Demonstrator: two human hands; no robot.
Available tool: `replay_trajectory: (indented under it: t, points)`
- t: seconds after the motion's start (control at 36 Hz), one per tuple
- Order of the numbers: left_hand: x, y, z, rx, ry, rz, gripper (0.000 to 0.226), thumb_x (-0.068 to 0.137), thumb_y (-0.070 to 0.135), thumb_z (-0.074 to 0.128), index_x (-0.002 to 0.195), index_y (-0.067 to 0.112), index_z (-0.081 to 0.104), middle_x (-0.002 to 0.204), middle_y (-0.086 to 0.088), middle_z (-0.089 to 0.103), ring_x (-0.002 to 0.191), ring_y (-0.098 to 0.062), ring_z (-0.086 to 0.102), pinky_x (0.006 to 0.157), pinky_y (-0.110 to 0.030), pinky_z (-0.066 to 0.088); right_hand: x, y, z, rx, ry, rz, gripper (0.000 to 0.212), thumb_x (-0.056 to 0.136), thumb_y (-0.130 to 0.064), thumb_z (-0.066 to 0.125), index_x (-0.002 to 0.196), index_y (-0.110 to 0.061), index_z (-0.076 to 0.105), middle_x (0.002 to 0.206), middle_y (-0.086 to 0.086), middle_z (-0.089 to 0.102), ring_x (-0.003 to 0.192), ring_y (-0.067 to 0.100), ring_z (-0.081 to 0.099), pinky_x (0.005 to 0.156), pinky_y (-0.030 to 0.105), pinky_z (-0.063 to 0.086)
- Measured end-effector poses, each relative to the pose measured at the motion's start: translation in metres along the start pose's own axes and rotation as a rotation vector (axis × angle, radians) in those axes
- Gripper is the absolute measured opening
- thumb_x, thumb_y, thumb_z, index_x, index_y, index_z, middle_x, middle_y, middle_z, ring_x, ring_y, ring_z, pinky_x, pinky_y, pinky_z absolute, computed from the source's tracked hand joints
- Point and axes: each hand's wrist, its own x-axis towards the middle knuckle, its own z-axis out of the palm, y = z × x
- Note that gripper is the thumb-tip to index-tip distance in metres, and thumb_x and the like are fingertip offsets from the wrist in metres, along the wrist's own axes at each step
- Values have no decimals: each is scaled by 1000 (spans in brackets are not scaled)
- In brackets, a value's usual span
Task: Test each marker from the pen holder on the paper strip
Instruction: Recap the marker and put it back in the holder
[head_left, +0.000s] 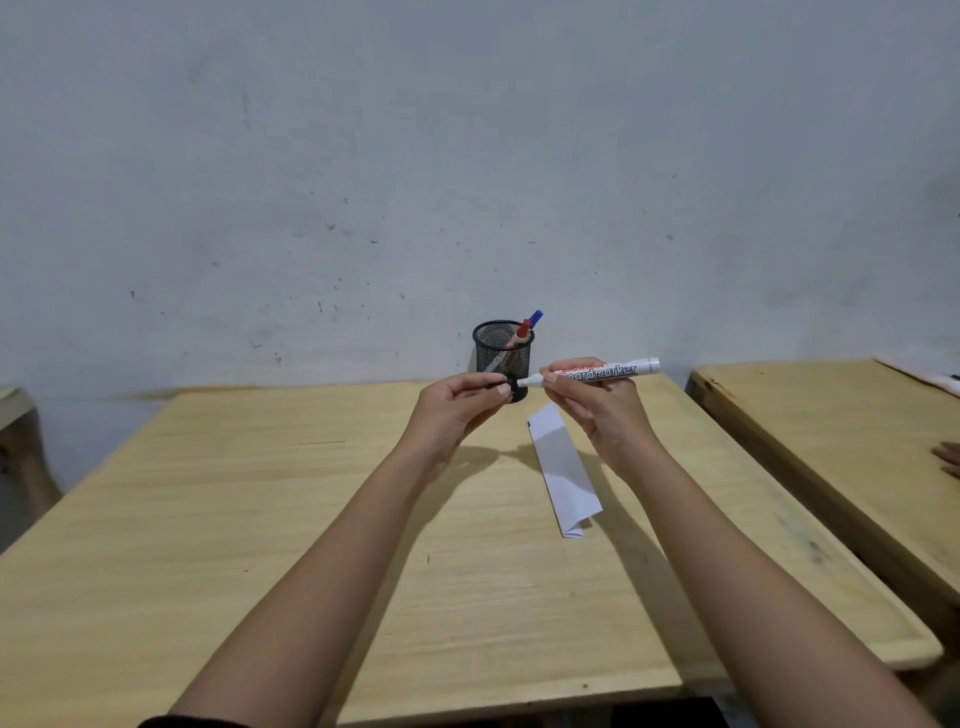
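Note:
My right hand holds a white board marker level above the table, nib end pointing left. My left hand pinches the marker's black cap right at that nib end; whether cap and marker touch is unclear. Behind my hands a black mesh pen holder stands near the wall with a red-capped marker and a blue-capped marker sticking out. A folded white paper strip lies on the wooden table below my right hand, with a small dark mark near its far end.
A second wooden table stands to the right across a narrow gap. Another person's fingers rest at its right edge. A plain grey wall rises behind both tables.

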Motion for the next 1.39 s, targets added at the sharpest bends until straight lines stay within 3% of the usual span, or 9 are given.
replay_trajectory:
  t: [0.28,0.53,0.78,1.11,1.28,1.39]
  points:
    - [-3,5,7,-5,-38,-31,16,81,-5,66,97,-2,68,80,-6,74,74,-11,72,77,-15,56,-6,-6,-2,17,-69,17,11,79,4,67,79,-7,67,78,5,73,80,14,71,75,17,55]
    - [-4,4,14,-44,-46,-46,11,82,-3,65,90,3,69,76,-3,74,72,-11,71,74,-14,55,-9,-5,-4,54,-72,4,11,81,5,65,84,-5,65,78,2,75,81,12,71,76,17,55]
    - [-3,4,20,-17,-82,-34,10,83,0,66,92,2,70,87,-8,71,80,-14,70,79,-16,55,-10,-8,-8,52,-77,-7,11,81,6,64,82,-5,64,77,2,73,80,12,70,76,18,54]
    - [2,1,32,56,-116,-31,7,84,-1,64,90,1,67,71,0,73,70,-9,71,72,-14,54,-8,-6,-19,19,-24,-42,11,78,7,65,84,-2,64,81,7,71,82,16,69,81,22,56]
    - [1,2,33,187,-77,53,6,86,10,66,88,5,68,76,-5,71,69,-7,69,80,-17,55,-11,-6,-13,114,-2,4,3,87,-3,60,87,-3,64,76,1,71,78,10,68,75,17,55]
    - [6,8,33,204,-19,122,9,87,10,64,90,2,66,75,-7,68,65,-8,65,76,-16,56,-8,-11,-9,328,41,62,24,94,-23,54,94,-1,63,85,6,73,87,18,71,78,22,58]
